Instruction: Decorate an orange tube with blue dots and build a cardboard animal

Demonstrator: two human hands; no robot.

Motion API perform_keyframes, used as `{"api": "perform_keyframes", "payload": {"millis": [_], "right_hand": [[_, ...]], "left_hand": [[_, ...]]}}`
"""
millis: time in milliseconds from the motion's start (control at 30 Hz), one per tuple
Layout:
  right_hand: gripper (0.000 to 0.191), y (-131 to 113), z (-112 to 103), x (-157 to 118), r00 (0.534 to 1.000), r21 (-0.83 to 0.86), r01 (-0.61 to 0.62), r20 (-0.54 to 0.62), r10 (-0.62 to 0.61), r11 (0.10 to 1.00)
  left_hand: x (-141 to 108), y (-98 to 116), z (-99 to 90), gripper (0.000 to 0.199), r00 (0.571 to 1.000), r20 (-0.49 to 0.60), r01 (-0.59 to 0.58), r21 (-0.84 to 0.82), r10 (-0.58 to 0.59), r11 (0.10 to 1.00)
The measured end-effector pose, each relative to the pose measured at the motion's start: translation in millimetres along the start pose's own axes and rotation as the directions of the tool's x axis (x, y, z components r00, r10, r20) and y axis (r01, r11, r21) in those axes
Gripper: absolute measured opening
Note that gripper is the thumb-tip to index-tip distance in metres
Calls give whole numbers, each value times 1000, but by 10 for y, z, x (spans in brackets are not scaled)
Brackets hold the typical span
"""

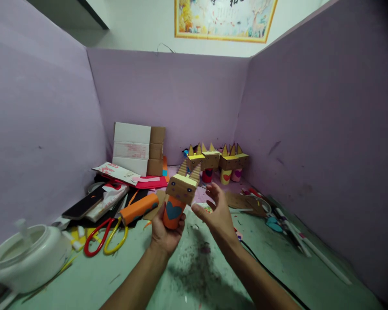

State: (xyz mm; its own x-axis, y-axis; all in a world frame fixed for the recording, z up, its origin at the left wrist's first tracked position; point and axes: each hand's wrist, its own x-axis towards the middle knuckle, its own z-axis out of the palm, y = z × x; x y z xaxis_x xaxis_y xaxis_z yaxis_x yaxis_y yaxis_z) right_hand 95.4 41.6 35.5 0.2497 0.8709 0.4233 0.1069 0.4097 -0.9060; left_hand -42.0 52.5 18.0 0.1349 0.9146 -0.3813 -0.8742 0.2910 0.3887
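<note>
A cardboard figure [181, 189] with a boxy brown head, two ridged pointed ears, drawn eyes and a pale yellow top is held slightly tilted above the table. Its orange tube body [172, 221] carries a blue heart. My left hand [168, 230] is wrapped round that body from below. Just right of the figure, my right hand [217, 211] is raised with fingers apart and curved, holding nothing. Another orange tube [139, 209] lies left of my left hand, against scissors [98, 239] with one red and one yellow handle loop.
Several similar figures [234, 161] stand at the back. A white pot [32, 258] sits front left. Cardboard [132, 148] leans on the back wall above a dark phone [84, 202] and papers. Pens [291, 232] and a black cable [265, 269] lie right. Purple walls enclose three sides.
</note>
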Motion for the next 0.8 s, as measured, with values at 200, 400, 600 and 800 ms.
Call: {"api": "perform_keyframes", "payload": {"millis": [200,400,600,800], "right_hand": [[69,-35,-20,219,945,237,-208,298,133,949],[76,-17,-215,360,921,305,-193,385,65,933],[91,220,-280,362,861,235,-85,506,-48,968],[86,318,-297,321,859,235,-62,508,-68,970]], "left_hand": [[-29,-144,-10,25,1000,-15,13,86,-12,996],[-26,-93,-15,28,939,317,-244,328,137,913],[-35,-173,6,44,904,390,-403,641,176,653],[-17,57,5,76,900,419,-393,662,119,638]]}}
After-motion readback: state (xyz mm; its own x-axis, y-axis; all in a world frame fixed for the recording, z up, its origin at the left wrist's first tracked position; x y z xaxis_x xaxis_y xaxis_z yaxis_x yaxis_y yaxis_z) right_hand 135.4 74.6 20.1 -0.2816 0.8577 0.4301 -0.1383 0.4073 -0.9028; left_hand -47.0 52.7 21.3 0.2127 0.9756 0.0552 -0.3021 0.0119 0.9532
